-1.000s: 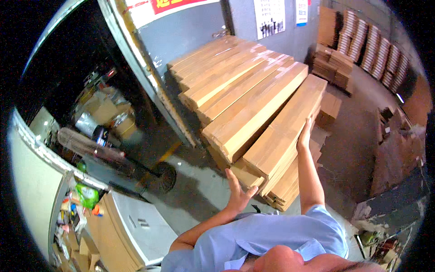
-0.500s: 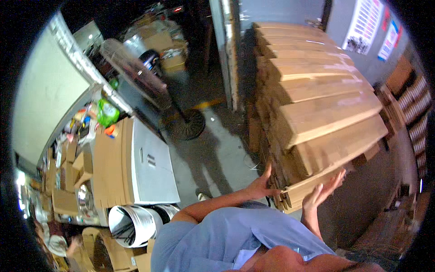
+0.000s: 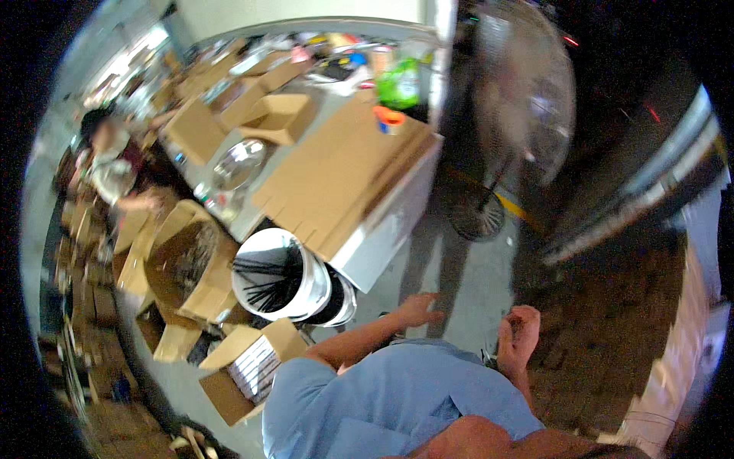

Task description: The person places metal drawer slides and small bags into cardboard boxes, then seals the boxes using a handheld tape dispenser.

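Over grey floor, two hands

Flattened cardboard sheets lie stacked at the upper centre of the frame. A bucket (rods stand inside it) is positioned at their lower-left edge. One open carton sits left of the bucket, a second carton below it. The worktable, upper left, carries further cartons. The pedestal fan stands upper right.

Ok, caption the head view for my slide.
Left hand outstretched near a white bucket of dark sticks, right hand curled.
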`<state>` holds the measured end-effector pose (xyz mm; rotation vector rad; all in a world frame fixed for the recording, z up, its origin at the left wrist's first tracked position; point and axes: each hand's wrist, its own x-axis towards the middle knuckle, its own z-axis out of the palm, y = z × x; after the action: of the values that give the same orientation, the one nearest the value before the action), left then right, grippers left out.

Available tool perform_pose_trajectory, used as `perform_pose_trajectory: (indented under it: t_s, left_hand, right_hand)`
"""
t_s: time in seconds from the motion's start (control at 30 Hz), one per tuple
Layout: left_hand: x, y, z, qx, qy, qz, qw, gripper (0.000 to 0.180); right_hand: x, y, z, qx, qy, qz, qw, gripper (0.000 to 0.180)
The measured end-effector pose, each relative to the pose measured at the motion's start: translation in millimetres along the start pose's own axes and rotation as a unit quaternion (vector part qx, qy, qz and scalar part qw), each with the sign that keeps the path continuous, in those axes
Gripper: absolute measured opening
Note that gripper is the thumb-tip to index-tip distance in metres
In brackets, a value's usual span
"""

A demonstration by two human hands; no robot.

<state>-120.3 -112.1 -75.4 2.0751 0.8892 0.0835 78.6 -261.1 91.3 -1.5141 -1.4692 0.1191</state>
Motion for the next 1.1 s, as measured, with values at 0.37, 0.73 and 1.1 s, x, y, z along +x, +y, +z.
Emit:
perform_pose_trajectory:
  t_s: [0.37, 0.73, 1.1]
  left_hand:
    - [-120, -292, -161, -0.018, 0.505, -0.417, 0.755, 0.056]
    - [-60, -370, -166, -0.029, 0.575, -0.449, 0.683, 0.067]
    - [-47, -315, -179, -0.058, 0.633, -0.413, 0.653, 0.046]
  right_hand:
    - [159, 5, 192, 0.105, -0.245, -0.051, 0.963, 0.028]
    - [317, 49, 302, 0.132, -0.365, -0.12, 0.914, 0.021]
    - [415, 58, 426, 0.226, -0.441, -0.291, 0.818, 0.017]
